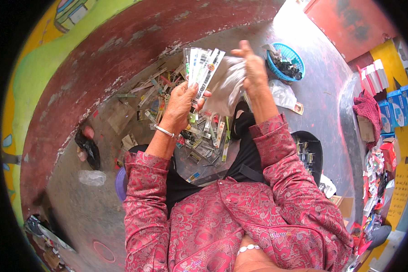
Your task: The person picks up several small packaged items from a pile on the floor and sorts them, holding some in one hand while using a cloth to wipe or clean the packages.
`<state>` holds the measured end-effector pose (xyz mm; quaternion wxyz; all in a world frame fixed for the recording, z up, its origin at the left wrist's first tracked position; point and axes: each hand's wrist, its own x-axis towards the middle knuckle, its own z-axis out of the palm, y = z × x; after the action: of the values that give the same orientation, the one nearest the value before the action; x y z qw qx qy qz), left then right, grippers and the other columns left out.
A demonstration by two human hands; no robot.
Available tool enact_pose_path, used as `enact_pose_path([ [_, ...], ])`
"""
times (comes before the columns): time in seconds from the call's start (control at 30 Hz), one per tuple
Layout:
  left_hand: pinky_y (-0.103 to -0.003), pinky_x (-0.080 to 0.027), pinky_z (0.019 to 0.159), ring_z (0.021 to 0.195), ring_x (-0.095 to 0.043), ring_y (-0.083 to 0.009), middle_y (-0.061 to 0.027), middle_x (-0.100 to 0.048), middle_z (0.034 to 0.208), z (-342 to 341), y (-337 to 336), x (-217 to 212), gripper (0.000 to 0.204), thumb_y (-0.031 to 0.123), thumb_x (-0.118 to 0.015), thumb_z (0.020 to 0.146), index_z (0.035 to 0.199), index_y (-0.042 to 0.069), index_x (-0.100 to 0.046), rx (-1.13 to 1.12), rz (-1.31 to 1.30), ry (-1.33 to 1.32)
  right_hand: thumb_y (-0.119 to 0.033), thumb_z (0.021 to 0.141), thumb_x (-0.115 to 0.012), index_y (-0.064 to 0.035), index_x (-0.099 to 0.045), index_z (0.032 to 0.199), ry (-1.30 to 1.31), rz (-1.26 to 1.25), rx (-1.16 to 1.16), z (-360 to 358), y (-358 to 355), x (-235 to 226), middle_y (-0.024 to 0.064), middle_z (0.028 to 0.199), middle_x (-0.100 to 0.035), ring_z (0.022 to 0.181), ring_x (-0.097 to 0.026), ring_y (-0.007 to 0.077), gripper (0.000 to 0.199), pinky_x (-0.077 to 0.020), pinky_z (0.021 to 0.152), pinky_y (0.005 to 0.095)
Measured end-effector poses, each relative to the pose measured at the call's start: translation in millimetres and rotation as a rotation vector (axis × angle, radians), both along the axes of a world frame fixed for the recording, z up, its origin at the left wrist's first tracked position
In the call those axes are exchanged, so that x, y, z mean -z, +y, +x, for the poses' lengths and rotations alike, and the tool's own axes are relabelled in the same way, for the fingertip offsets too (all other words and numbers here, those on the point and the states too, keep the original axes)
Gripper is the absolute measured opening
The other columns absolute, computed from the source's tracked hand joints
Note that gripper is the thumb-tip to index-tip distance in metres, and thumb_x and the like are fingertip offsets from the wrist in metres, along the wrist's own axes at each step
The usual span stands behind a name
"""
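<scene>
My left hand [180, 105] is closed around a fanned bunch of long, narrow printed packets [203, 68], mostly white with dark markings. Just to its right, my right hand [254, 68] is raised, one finger pointing up. A whitish see-through plastic bag [235, 80], smeared by motion, hangs at its inner side and appears held. Under both hands, a heap of loose narrow packets and strips [206, 136] spreads over the floor between my legs and toward the wall.
A blue basket [270, 68] with dark contents stands at the far right, a white plastic bag [283, 96] beside it. A black container [318, 158] of small items is by my right leg. Boxes [401, 106] line the right side. A dark red wall [99, 68] curves along the left.
</scene>
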<state>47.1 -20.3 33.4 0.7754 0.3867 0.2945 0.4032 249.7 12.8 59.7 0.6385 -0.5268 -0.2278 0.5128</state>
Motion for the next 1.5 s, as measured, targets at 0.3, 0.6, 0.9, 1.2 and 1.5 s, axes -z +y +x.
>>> enact_pose_path([
  [0.3,-0.017,-0.034,0.044,0.052,-0.046,-0.0048,-0.0067,-0.060,0.077,10.0,-8.2,-0.9,0.021,0.020,-0.046,0.091,0.098,0.001,-0.051,-0.067,0.253,0.281,-0.007,0.078,-0.058,-0.0014,-0.059,0.089,-1.002,0.696,-0.232,-70.9,-29.1,-5.0,0.0105,0.080,-0.062,0.065,-0.058,0.0164,0.012,-0.0463,0.062,0.0269],
  [0.6,-0.018,-0.040,0.046,0.051,-0.048,-0.0055,-0.0095,-0.061,0.078,5.1,-17.8,-9.3,0.022,0.017,-0.046,0.090,0.099,-0.002,-0.051,0.065,0.225,0.158,-0.012,0.077,-0.059,-0.0011,-0.061,0.083,-0.952,0.551,0.039,-57.2,-1.6,0.2,0.0133,0.074,-0.063,0.064,-0.061,0.0239,0.013,-0.0466,0.061,0.0323],
  [0.9,-0.018,-0.032,0.043,0.049,-0.041,-0.0053,-0.0087,-0.061,0.079,-10.2,-14.5,9.4,0.028,0.019,-0.047,0.090,0.108,-0.002,-0.050,-0.104,0.001,0.150,-0.001,0.078,-0.059,0.0006,-0.062,0.086,-0.062,0.404,0.137,10.1,-3.0,-28.3,0.0061,0.077,-0.061,0.068,-0.058,0.0126,0.008,-0.0487,0.061,0.0261],
  [1.2,-0.023,-0.047,0.072,0.087,-0.056,-0.0084,-0.0037,-0.057,0.101,-3.8,-10.4,9.0,0.027,0.016,-0.048,0.090,0.112,-0.001,-0.049,-0.071,0.183,0.075,-0.016,0.073,-0.064,-0.0134,-0.065,0.089,-1.310,0.808,-0.105,-71.9,-32.4,-1.2,-0.0006,0.076,-0.064,0.064,-0.053,0.0169,0.016,-0.0403,0.072,0.0298],
  [1.5,-0.025,-0.047,0.075,0.088,-0.056,-0.0108,-0.0054,-0.058,0.102,-8.3,-14.4,17.4,0.027,0.016,-0.044,0.092,0.112,-0.002,-0.049,-0.094,0.127,-0.020,-0.044,0.067,-0.066,-0.0099,-0.044,0.123,-1.394,0.641,0.059,-77.1,-37.2,-6.9,0.0187,0.124,-0.039,0.113,-0.037,0.0325,0.069,-0.0260,0.095,0.0439],
])
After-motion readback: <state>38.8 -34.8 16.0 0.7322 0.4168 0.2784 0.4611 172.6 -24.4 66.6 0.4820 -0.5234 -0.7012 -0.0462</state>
